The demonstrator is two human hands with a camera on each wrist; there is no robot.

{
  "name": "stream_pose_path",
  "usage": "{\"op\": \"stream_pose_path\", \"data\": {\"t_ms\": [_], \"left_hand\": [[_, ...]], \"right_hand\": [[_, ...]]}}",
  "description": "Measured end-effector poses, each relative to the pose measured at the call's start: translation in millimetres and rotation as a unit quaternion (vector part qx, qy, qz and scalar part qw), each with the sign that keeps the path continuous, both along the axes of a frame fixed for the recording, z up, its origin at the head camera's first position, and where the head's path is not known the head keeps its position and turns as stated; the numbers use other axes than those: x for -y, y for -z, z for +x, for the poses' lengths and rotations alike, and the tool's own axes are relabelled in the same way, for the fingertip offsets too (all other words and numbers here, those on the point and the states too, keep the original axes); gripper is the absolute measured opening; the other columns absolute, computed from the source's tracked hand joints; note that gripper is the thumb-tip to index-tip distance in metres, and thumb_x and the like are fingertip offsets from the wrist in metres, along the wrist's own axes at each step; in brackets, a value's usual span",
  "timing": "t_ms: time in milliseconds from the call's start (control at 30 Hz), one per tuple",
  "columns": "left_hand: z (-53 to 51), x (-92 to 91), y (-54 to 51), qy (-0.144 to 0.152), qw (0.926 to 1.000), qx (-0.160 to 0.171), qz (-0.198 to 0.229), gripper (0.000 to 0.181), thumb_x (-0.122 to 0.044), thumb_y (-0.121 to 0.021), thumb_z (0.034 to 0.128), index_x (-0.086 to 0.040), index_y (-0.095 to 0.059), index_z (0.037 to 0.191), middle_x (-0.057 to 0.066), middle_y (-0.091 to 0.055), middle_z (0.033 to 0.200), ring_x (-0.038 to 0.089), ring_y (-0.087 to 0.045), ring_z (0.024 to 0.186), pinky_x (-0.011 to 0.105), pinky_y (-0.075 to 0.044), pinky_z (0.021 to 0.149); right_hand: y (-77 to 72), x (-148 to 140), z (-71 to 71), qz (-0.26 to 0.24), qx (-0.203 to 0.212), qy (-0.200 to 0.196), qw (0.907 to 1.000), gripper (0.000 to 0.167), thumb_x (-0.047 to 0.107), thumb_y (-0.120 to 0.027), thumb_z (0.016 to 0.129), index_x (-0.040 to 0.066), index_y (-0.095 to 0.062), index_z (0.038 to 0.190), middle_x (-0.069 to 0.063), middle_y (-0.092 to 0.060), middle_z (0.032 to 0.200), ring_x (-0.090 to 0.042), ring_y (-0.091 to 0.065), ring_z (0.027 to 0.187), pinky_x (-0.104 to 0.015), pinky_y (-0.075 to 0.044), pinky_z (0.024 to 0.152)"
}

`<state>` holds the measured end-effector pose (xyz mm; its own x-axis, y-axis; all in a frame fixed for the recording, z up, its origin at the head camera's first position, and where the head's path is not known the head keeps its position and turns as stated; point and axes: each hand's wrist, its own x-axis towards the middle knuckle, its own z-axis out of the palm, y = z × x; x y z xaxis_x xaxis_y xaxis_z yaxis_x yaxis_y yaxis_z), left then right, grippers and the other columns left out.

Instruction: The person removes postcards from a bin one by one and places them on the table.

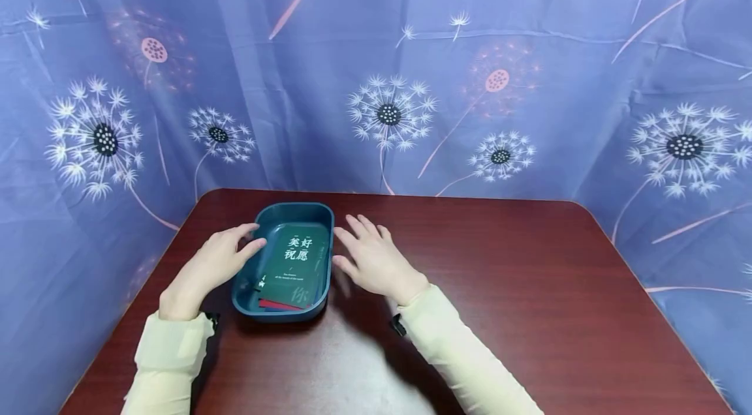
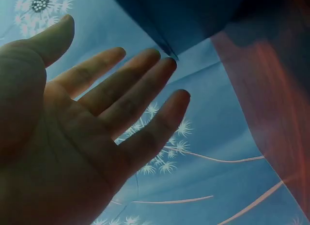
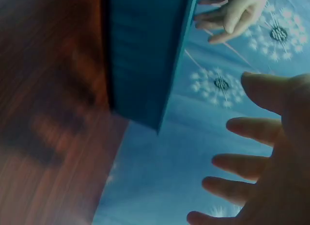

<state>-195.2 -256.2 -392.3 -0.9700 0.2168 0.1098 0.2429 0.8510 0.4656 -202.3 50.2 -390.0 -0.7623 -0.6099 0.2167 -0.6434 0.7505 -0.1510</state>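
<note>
A dark blue rectangular bin with rounded corners (image 1: 249, 314) stands on the left part of the table. Inside it lies a dark green card or booklet (image 1: 302, 271) with white Chinese characters, on top of something with a red edge (image 1: 276, 305). My left hand (image 1: 213, 265) is at the bin's left side, thumb and fingers spread; whether a fingertip touches the rim I cannot tell. On the opposite side is my right hand (image 1: 378, 261), fingers extended; the right wrist view has them apart from the bin's wall (image 3: 140, 55). Neither hand holds anything.
The reddish-brown wooden table (image 1: 499, 271) extends to the right of the bin. Behind and along its sides hangs a blue curtain (image 1: 329, 76) with a dandelion print. Dark straps (image 1: 398, 325) show at both cuffs.
</note>
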Motion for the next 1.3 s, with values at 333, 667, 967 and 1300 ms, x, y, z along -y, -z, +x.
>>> {"op": "stream_pose_path", "data": {"t_ms": [333,667,967,1300], "left_hand": [[0.5,6.2,2.3,-0.036,0.9992,0.013,-0.01,0.055,-0.035,-0.055,0.0992,0.005,-0.05,0.136,0.028,-0.056,0.129,0.045,-0.056,0.112,0.061,-0.042,0.092],[-4.5,12.4,16.5,-0.077,0.9955,0.045,-0.032,0.061,-0.039,-0.051,0.1,0.004,-0.043,0.142,0.032,-0.047,0.137,0.052,-0.046,0.121,0.07,-0.036,0.092],[-8.4,13.3,22.6,-0.097,0.9925,0.06,-0.043,0.063,-0.042,-0.048,0.1005,0.004,-0.042,0.142,0.033,-0.05,0.133,0.054,-0.052,0.113,0.07,-0.039,0.087],[-10.2,9.8,31.2,-0.097,0.9929,0.056,-0.04,0.034,-0.03,-0.044,0.1026,-0.002,-0.059,0.112,0.018,-0.064,0.09,0.037,-0.062,0.079,0.054,-0.047,0.068]], "right_hand": [[10.5,48.9,-5.3,0.086,-0.044,-0.045,0.9943,0.05,0.047,-0.05,0.099,0.022,-0.05,0.142,-0.011,-0.045,0.147,-0.033,-0.037,0.136,-0.054,-0.034,0.102],[22.6,77.0,-5.5,0.133,-0.032,-0.04,0.9898,0.047,0.053,-0.045,0.099,0.028,-0.054,0.138,-0.002,-0.051,0.14,-0.024,-0.042,0.13,-0.057,-0.032,0.103],[31.1,100.3,-11.8,0.168,0.01,0.021,0.9855,0.062,0.064,-0.028,0.098,0.028,-0.049,0.143,-0.001,-0.057,0.136,-0.023,-0.05,0.123,-0.06,-0.022,0.108],[44.0,114.6,-18.0,0.236,0.011,0.074,0.969,0.064,0.062,-0.033,0.098,0.029,-0.031,0.153,-0.001,-0.056,0.137,-0.026,-0.047,0.127,-0.062,-0.014,0.11]]}}
